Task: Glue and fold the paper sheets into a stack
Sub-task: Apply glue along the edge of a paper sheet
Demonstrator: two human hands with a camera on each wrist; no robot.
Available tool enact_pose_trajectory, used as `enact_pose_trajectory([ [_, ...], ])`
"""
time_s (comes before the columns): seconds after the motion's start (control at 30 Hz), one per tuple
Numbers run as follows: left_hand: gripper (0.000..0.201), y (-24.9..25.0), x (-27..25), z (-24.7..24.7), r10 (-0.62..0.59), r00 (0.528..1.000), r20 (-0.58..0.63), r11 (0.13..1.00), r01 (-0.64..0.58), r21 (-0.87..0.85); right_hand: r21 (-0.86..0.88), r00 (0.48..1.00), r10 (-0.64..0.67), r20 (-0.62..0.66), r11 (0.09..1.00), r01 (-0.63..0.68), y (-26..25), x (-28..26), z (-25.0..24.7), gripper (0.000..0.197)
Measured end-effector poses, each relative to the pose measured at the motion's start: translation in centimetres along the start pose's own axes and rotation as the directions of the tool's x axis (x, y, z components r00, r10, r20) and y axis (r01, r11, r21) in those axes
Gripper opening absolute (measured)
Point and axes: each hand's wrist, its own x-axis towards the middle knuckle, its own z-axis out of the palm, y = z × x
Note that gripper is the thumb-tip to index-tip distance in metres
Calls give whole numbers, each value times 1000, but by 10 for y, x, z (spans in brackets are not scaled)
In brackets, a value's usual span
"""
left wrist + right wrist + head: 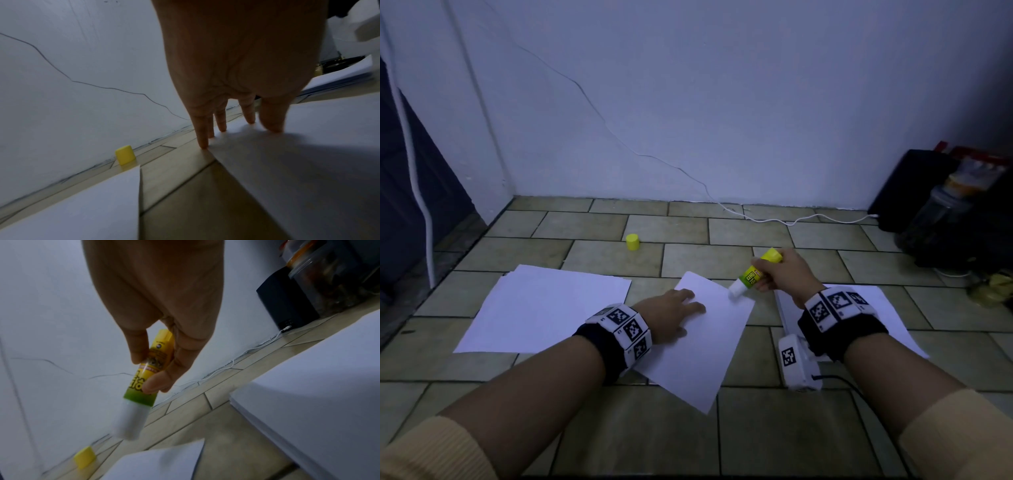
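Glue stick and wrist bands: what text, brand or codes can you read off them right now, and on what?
Glue stick, held in the right hand: large dark letters on the yellow-green label, cut off by the fingers; not readable as a word.
Small print on its upper label: too small and blurred.
Wrist bands: black-and-white square code markers, no words.
White device: one code marker, no words.
Paper sheet: blank.
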Motion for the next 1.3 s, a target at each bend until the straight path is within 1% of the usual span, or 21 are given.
enact_pose_trajectory([
  [0.03,57,-1,1,1,-15,1000,3,1000,14,28,3,1000,7,-29,1000,-7,1,2,4,18],
  [0.1,58,-2,1,-1,-40,999,-6,996,40,83,-14,997,10,-72,1000,-11,1,5,12,25],
  [0.2,60,0,0,-6,-83,996,-39,991,86,100,-158,995,-49,-89,987,35,-2,9,25,31],
  [0.27,60,2,1,-6,-80,996,-43,993,83,84,-271,991,-88,-96,961,59,-6,13,32,33],
  [0.3,60,2,2,-5,-84,996,-30,995,85,58,-299,989,-107,-102,952,73,-8,16,35,33],
  [0.4,60,2,3,-5,-107,994,-9,994,107,9,-305,984,-148,-96,946,113,-12,21,47,40],
  [0.5,63,2,3,-6,-113,994,-10,994,113,0,-363,983,-178,-32,919,155,-16,24,62,41],
  [0.63,61,-1,4,-7,-104,994,-24,995,104,10,-498,982,-167,88,846,189,-20,25,71,39],
  [0.73,61,-4,4,-6,-92,995,-34,996,92,-14,-551,969,-161,189,799,241,-24,21,64,34],
  [0.83,63,-5,5,-8,-83,996,-33,996,82,-20,-622,940,-150,307,716,317,-24,8,51,33],
  [0.9,63,-5,5,-10,-81,996,-26,997,80,-13,-664,925,-133,356,661,350,-20,-6,42,33],
  [0.97,64,-5,6,-12,-73,997,-20,997,73,3,-681,910,-126,395,624,382,-15,-23,34,33],
  [1.1,67,-6,6,-11,-50,999,-5,998,50,27,-675,879,-120,461,596,435,-7,-56,15,28],
  [1.3,63,-4,5,-14,-36,999,17,996,34,88,-688,869,-87,487,574,443,5,-75,-4,25],
])
